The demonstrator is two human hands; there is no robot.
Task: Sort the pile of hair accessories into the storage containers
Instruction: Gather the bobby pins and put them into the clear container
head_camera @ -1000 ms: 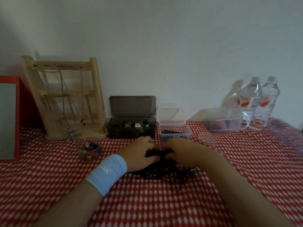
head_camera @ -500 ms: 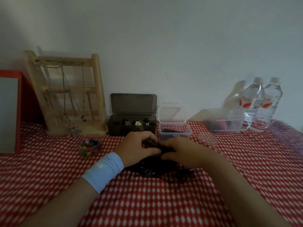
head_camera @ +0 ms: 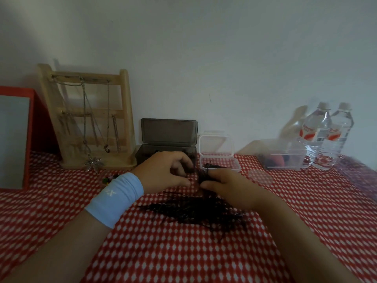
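**Hairpins bunched above the heap**

The pile of black hairpins [head_camera: 195, 213] lay tangled on the desk [head_camera: 163, 258] between the wrists. Light, stiff and slippery, such pins would likely slide apart unless pinched across the middle as a bundle. The right hand [head_camera: 226, 186] pinched a bunch [head_camera: 204, 175] just before the small clear container [head_camera: 234, 165]. The left hand [head_camera: 163, 172] curled beside it; whether it gripped any pin could not be told.

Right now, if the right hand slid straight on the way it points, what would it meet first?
Probably the left hand, close beyond the hairpin bundle the right hand pinches; depth is unclear.
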